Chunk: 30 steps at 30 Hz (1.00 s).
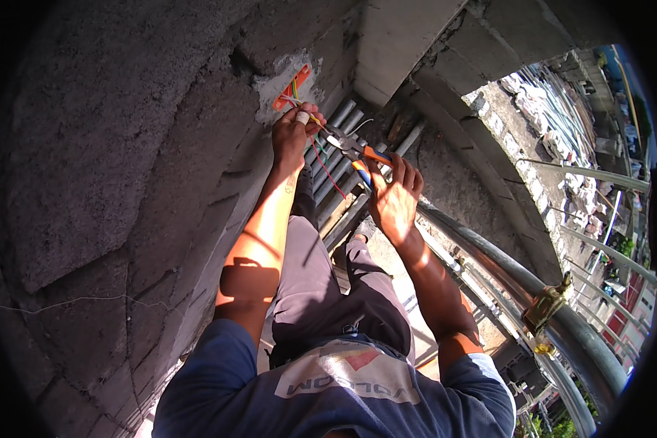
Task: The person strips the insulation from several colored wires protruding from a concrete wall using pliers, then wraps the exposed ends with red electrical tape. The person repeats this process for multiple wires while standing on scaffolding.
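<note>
An orange electrical box (301, 75) is set in the rough wall, with patched mortar around it. Red, yellow-green and white wires (294, 89) come out of it. My left hand (292, 137), a white wrap on one finger, pinches wires just below the box. A red wire (332, 177) and a green one hang down past that hand. In my right hand (396, 204) are pliers (341, 141) with orange and blue handles. Their jaws point at my left fingertips, by the wire there; whether they grip it I cannot tell.
The block wall (109, 146) rises close on my left. Metal scaffold planks (336, 117) lie below my hands. A thick scaffold pipe (489, 255) with a rusty clamp (547, 303) runs along my right. Beyond it, far below, lies ground with piled materials (555, 109).
</note>
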Tool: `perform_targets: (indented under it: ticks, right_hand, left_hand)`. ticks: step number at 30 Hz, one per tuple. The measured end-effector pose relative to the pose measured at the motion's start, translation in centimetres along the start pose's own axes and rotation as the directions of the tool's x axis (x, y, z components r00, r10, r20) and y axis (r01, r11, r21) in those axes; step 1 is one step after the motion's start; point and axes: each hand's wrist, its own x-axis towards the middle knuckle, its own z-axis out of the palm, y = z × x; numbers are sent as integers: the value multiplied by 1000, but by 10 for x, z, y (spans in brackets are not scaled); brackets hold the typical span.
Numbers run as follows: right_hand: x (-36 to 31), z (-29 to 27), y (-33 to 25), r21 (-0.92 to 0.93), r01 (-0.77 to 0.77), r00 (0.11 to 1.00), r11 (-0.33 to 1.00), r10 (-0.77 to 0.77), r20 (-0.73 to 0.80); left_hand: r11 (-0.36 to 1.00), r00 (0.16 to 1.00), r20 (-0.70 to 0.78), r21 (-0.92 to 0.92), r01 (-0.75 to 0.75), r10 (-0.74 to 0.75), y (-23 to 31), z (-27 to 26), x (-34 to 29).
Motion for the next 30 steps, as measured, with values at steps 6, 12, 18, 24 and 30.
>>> perform_targets:
  ticks: [6, 12, 18, 24, 30]
  right_hand:
    - [-6, -4, 0, 186, -23, 986, 982, -9, 166]
    - [-42, 41, -33, -250, -549, 678, -798, -600, 425]
    - [-76, 64, -81, -597, -404, 803, -692, -582, 131]
    - [-72, 40, -10, 533, -685, 720, -497, -345, 603]
    - [-61, -42, 44, 367, -414, 896, 833, 301, 327]
  left_hand:
    - [992, 997, 2, -94, 82, -83, 10, 0, -4]
    - [940, 987, 16, -301, 160, -163, 9, -9, 1]
    - [854, 963, 152, -445, 268, -223, 3, -17, 4]
    - [928, 971, 142, -297, 227, -192, -2, -16, -1]
    - [992, 996, 75, -113, 58, -49, -13, -12, 1]
